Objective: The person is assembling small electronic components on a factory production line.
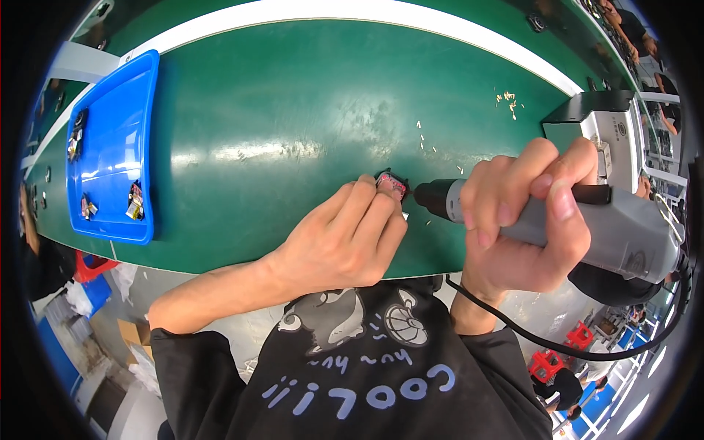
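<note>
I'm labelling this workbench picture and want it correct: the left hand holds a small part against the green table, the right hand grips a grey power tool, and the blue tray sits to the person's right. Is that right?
Not quite: the head view shows the blue tray to the person's left, not right. The rest of your statement stands.

Grey screwdriver perhaps touches a black-and-pink part.

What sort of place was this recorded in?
Probably an assembly workshop: the right hand grips a corded power tool over a green bench, a blue tray holds little parts, and other people appear around.
</note>
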`<state>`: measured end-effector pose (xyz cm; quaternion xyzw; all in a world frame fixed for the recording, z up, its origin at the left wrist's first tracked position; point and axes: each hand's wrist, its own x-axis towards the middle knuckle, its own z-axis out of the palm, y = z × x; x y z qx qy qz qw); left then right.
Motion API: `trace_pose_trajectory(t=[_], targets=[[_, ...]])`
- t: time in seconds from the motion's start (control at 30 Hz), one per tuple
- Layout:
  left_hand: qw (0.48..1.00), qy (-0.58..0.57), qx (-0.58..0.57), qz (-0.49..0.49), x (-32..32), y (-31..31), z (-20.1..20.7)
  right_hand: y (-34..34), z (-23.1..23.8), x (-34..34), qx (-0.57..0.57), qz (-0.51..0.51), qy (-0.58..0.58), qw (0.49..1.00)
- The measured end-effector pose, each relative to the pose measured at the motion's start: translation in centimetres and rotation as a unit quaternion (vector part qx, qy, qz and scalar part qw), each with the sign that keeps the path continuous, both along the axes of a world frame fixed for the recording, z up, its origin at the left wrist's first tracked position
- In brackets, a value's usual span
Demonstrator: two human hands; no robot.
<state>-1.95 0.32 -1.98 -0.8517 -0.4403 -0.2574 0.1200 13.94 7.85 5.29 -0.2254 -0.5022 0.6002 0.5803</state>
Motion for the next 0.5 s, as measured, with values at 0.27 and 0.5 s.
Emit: trace_pose_trajectory(t=[0.27, 0.5], targets=[[1.0, 0.01, -0.021, -0.002, -0.2, 0.3, 0.5, 0.3, -0.1, -0.5, 0.001, 0.028, -0.031, 0.999], [0.997, -0.002, -0.065, -0.035, -0.4, 0.8, 1.3, -1.4, 1.4, 0.6, 0.013, -0.011, -0.092, 0.996]])
